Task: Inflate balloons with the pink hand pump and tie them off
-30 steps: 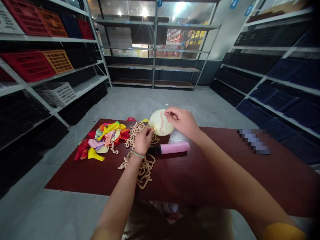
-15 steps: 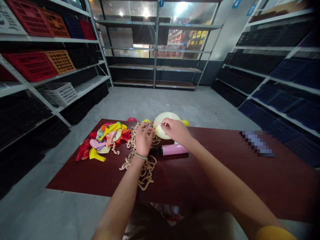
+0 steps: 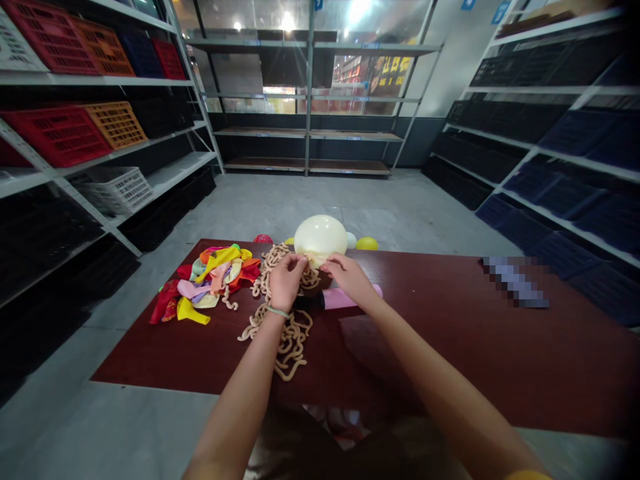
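Note:
A pale cream inflated balloon (image 3: 321, 235) stands just past my hands over the dark red table (image 3: 450, 347). My left hand (image 3: 286, 280) and my right hand (image 3: 347, 277) both pinch at its neck, fingers closed. Under my left hand lies a tangle of beige curly string (image 3: 287, 333). A pink hand pump (image 3: 340, 297) lies on the table, partly hidden under my right hand. A heap of flat coloured balloons (image 3: 207, 283) sits to the left.
Small yellow (image 3: 367, 244) and white balloons lie beyond the table's far edge. A blurred-out object (image 3: 515, 283) lies at the table's right. Metal shelves with red, orange and white crates (image 3: 113, 189) line the left; dark bins fill the right shelves.
The balloon has turned so its round end is up and its neck points down to me. My right hand came off its side and down to the neck beside my left hand.

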`<state>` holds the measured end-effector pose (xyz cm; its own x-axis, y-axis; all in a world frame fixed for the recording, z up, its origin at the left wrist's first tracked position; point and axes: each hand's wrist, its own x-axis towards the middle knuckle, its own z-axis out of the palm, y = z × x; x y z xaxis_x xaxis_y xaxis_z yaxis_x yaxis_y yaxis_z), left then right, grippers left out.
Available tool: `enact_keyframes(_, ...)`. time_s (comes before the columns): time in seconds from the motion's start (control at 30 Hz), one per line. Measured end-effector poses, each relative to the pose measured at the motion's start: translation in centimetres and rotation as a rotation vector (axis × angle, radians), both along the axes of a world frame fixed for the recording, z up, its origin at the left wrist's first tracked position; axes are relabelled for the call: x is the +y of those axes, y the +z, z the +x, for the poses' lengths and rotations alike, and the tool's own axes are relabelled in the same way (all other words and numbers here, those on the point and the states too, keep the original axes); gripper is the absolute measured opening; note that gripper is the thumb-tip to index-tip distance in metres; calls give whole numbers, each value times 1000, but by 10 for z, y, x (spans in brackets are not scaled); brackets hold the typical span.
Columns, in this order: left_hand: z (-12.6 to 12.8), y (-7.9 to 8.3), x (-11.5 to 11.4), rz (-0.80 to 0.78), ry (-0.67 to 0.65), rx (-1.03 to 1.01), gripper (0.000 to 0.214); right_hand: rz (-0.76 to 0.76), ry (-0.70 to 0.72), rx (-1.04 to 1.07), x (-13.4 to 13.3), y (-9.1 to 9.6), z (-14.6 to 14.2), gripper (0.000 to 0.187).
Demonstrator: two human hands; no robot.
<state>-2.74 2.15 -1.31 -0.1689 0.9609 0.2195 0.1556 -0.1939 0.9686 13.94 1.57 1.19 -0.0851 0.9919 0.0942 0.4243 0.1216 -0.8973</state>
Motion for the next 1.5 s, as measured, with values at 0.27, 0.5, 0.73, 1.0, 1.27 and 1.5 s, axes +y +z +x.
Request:
enact_keyframes(0.27, 6, 8, -12, 136, 51, 266, 15, -198, -75, 431, 5, -17, -25, 8)
enact_keyframes(0.5, 3, 4, -10, 222, 49, 407, 16, -56, -181, 363, 11, -26, -34, 17)
enact_keyframes(0.73, 3, 0, -6, 77, 20, 222, 20, 172, -251, 51, -2, -18, -21, 25)
enact_keyframes(1.0, 9, -8, -6, -15, -91, 73, 14, 272, -235, -192, -18, -19, -8, 32)
enact_keyframes(1.27, 14, -7, -14, -62, -305, 105, 36, 341, -95, -253, -20, -22, 18, 33)
enact_keyframes(1.5, 19, 3, -20, -249, -581, 100, 25, 387, -50, -407, -22, -20, 34, 36)
